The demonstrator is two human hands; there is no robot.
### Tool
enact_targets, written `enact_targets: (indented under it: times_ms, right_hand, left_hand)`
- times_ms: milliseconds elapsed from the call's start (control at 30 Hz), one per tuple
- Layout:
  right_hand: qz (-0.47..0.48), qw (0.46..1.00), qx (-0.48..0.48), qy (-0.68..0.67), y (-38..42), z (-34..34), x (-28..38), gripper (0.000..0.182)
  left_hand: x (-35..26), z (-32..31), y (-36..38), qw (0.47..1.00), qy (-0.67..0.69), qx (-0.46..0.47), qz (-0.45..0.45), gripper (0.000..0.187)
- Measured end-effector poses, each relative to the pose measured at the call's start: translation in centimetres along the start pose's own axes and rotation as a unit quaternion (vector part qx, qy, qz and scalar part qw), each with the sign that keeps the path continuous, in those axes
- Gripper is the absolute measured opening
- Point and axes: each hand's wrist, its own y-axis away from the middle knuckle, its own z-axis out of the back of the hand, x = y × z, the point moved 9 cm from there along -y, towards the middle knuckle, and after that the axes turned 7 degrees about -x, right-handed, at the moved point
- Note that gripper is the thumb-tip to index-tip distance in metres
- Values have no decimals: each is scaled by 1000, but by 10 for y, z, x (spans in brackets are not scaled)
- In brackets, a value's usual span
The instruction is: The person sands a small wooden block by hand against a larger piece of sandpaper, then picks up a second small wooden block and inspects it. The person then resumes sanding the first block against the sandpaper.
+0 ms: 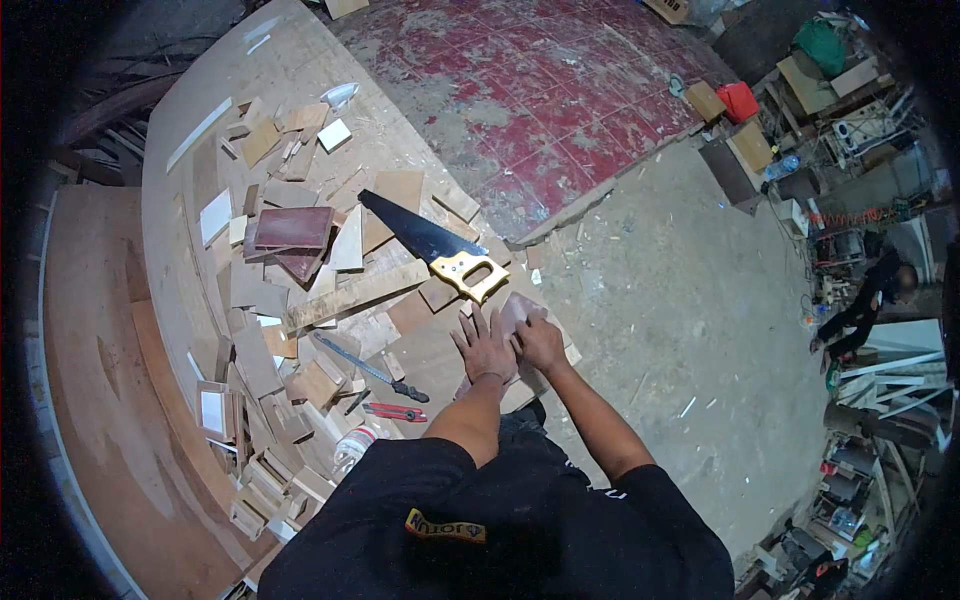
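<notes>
My left hand (487,352) lies flat with its fingers spread, pressing on the wood at the table's near right edge. Right beside it, my right hand (541,344) is closed, its fingers curled at a pinkish flat piece (516,309) that sticks out past the fingertips; part of the piece is hidden under the hand. Just beyond my left fingertips rests a handsaw (425,238) with a yellow handle, its dark blade pointing away to the left. A thin saw with a black handle (372,368) and a red utility knife (394,412) lie left of my left forearm.
Wood offcuts (345,240) and a long wooden strip (355,300) cover much of the table (290,75). Maroon blocks (292,229) are stacked among them. A white container (353,449) stands near my left side. At far right, a person (868,300) is among cluttered materials.
</notes>
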Motion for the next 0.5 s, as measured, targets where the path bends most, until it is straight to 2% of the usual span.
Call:
enact_targets:
  times_ms: [133, 200, 233, 333, 500]
  right_hand:
    - [-22, 999, 34, -13, 7, 0, 0, 23]
    - [15, 999, -25, -30, -7, 15, 7, 22]
    - [15, 999, -26, -29, -17, 13, 5, 22]
    - [62, 991, -108, -37, -53, 18, 12, 16]
    - [50, 995, -80, 6, -47, 5, 12, 15]
  left_hand:
    - [1, -2, 0, 1000, 0, 10, -3, 63]
    - [1, -5, 0, 1000, 6, -5, -11, 64]
    - [-1, -2, 1, 1000, 11, -17, -19, 65]
    - [-2, 2, 1, 1000, -4, 3, -5, 64]
    - [-4, 7, 3, 1000, 5, 10, -9, 63]
